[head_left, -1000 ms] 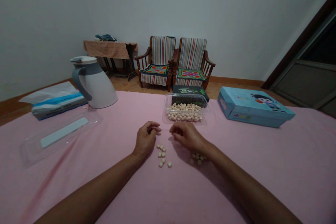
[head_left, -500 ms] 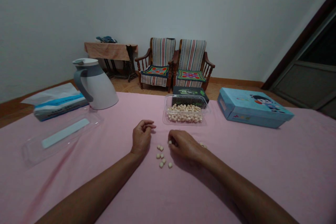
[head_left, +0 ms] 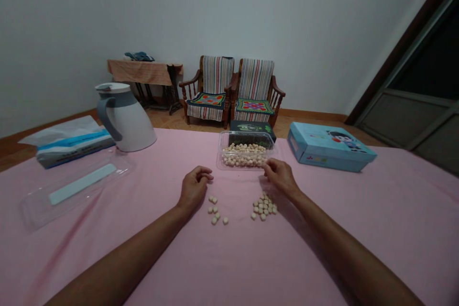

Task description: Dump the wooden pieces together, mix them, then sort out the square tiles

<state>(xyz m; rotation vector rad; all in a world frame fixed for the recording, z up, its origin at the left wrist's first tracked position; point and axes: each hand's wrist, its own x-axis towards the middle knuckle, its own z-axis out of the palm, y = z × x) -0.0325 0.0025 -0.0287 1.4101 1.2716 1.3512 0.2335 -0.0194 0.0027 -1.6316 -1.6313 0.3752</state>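
Note:
My left hand [head_left: 194, 186] rests on the pink cloth with its fingers loosely bent and apart, holding nothing that I can see. Just to its right lies a small loose group of pale, round pieces [head_left: 215, 210] that look like lotus seeds. My right hand [head_left: 281, 177] reaches to the front right corner of a clear plastic box [head_left: 223, 168], thumb and fingers pinched together. Whatever is between those fingertips is too small to make out. Many more of the seeds [head_left: 244, 155] fill the box. Below my right hand sits a larger pile of seeds [head_left: 263, 206].
Behind the clear box stands a dark box [head_left: 253, 127]; a light blue box [head_left: 330, 148] is at its right. On the left are a white and grey jug [head_left: 134, 124], a tissue pack [head_left: 75, 147] and a clear plastic lid [head_left: 82, 184]. Two chairs [head_left: 217, 76] stand beyond the table.
My right hand, which pinched a seed between the two groups, has moved right and away to the clear box's corner, uncovering the larger pile. My left hand stays put. The view has shifted slightly.

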